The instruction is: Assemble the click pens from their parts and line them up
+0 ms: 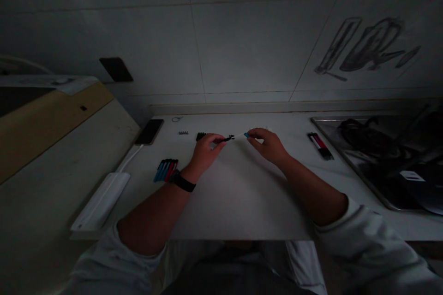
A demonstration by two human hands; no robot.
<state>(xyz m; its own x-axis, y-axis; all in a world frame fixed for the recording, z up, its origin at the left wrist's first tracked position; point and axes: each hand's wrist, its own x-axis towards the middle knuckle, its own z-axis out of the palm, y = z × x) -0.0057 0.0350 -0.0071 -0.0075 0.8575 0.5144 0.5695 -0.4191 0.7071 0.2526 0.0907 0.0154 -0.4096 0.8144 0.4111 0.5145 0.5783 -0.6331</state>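
Above the white counter, my left hand (206, 151) pinches a small black pen part (228, 138) between thumb and fingers. My right hand (268, 144) is closed on a thin whitish pen refill (239, 135) with a blue end at the fingertips. The refill points left at the black part; whether the two touch is too small to tell. Several black pen pieces (200, 136) lie just behind my left hand, partly hidden by it. A row of small springs (183, 133) sits further left. Blue and red pen barrels (166, 169) lie beside my left wrist.
Several pens (320, 146) lie together at the right, near a metal-edged dark hob (367, 179) with dark items on it. A phone (150, 132) and a white power strip (100, 200) with a cable are at the left. A tiled wall (242, 50) rises behind the counter (238, 203).
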